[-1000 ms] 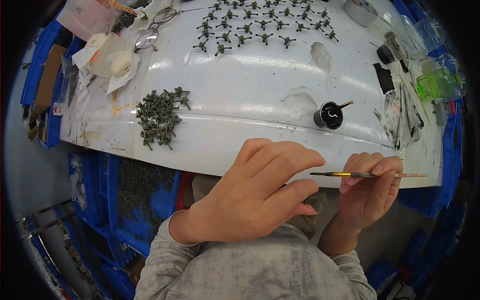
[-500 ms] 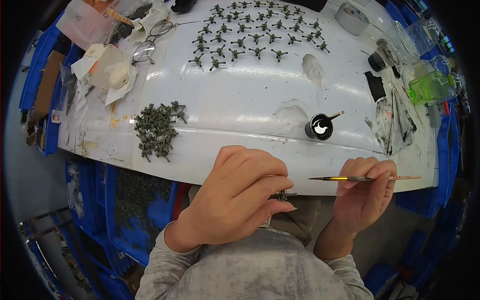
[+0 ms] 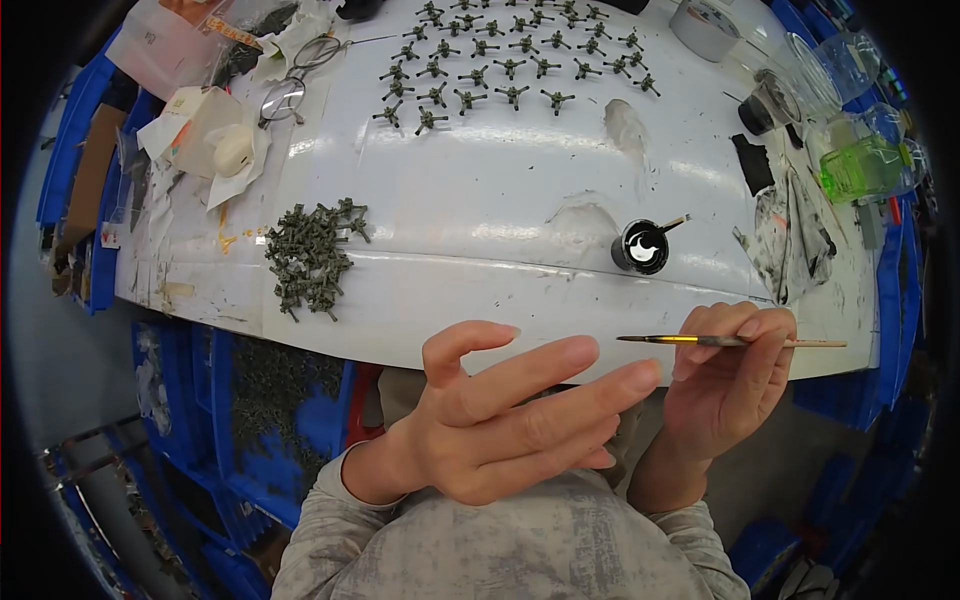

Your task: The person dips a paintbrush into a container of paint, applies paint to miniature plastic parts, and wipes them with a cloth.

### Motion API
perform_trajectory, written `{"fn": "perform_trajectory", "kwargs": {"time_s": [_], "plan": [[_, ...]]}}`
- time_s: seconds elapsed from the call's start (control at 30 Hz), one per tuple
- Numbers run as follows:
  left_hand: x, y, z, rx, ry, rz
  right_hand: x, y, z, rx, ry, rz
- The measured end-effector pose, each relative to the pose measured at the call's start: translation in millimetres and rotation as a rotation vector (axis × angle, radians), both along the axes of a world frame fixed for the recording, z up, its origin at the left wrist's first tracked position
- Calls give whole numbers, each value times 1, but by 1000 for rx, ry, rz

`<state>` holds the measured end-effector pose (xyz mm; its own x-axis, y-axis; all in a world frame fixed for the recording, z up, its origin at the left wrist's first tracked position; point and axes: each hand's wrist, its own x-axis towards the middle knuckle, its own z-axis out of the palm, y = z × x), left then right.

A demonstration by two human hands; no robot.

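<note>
A thin brush (image 3: 690,340) lies level in my right hand (image 3: 730,375), whose fingers and thumb pinch its handle, with the dark tip pointing left. My left hand (image 3: 530,415) is beside that tip, its back to the camera. Several of its fingers stretch out and apart, while the forefinger and thumb are close together low down, around something mostly hidden behind the fingers. Beyond the hands, a small black pot (image 3: 640,247) of dark liquid has a stick resting at its rim. A pile of small green parts (image 3: 312,258) lies on the table left of the pot.
Rows of green three-armed pieces (image 3: 510,68) stand at the table's far side. Glasses (image 3: 285,100) and torn paper lie at the left. A stained cloth (image 3: 790,240), a green bottle (image 3: 865,168) and a tape roll (image 3: 705,28) are at the right. Blue bins (image 3: 290,400) sit below the edge.
My left hand held a small green part in a pinch; its upper fingers have since spread and stretched right, covering that spot. The brush has risen slightly, still in my right hand.
</note>
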<state>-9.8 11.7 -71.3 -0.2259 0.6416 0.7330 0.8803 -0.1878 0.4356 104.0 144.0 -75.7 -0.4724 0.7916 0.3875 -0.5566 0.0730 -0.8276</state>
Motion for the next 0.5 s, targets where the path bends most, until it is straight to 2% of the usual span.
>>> {"fn": "perform_trajectory", "kwargs": {"time_s": [0.5], "plan": [[-3,3,-8,-152,-69,17,-7,1,3,2,0,-26]]}}
